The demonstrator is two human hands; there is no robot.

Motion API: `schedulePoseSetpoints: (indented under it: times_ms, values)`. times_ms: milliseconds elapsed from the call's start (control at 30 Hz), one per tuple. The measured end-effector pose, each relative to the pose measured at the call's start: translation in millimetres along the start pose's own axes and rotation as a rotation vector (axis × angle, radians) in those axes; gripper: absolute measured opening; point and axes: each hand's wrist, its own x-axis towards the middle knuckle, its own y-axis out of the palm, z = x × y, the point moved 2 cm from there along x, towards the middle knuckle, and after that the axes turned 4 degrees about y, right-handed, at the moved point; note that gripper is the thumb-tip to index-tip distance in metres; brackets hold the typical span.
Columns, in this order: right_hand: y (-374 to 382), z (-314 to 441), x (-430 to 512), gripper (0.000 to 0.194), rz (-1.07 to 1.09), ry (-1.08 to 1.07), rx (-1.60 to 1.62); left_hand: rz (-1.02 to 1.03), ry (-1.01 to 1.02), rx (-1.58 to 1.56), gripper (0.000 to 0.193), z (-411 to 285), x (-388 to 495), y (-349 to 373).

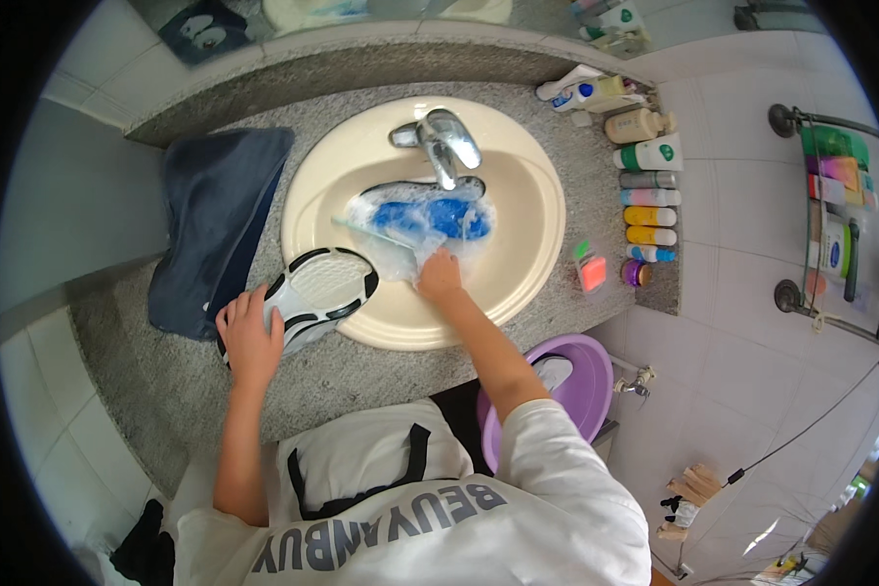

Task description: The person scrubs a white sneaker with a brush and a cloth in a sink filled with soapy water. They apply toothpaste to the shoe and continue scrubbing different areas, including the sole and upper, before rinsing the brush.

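Note:
At the left rim of the cream washbasin (549, 212), my left hand (251, 333) grips a white-and-black shoe (329, 282) with its patterned sole turned up. The sole's end reaches over the bowl. My right hand (439, 275) is down in the suds, its fingers curled at the near end of a slim pale green handle (373, 233). Foam hides the exact grip and whatever is at the handle's end. Beyond it in the bowl lies a blue item (432, 218) with a dark curved edge (410, 185), partly under foam; it may be another shoe or an insole.
A chrome faucet (443, 143) overhangs the bowl. Dark blue cloth (216, 212) lies on the granite counter (322, 373) at left. Bottles (648, 198) line the right side near a coral-coloured block (593, 274). Below, a purple tub (593, 388) holds a white-and-grey shoe (554, 372).

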Motion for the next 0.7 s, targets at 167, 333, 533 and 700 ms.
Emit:
schedulePoseSetpoints:
  times_ms: [167, 333, 533, 700]
  values:
    - [6.8, -8.8, 6.3, 0.041, -0.103, 0.147, 0.117, -0.013, 0.013, 0.014, 0.04, -5.6, 4.9, -4.4]
    - [-11.0, -11.8, 7.0, 0.041, -0.122, 0.216, 0.406, -0.013, -0.003, 0.009, 0.04, -4.6, 2.8, -4.4]
    - [-6.6, -6.7, 6.9, 0.041, -0.043, 0.137, 0.293, -0.018, -0.008, 0.03, 0.039, -4.9, 0.6, -5.4]
    - [29.5, -19.7, 16.9, 0.038, -0.147, 0.17, 0.79, -0.012, 0.026, 0.009, 0.039, -11.0, 7.0, -1.1]
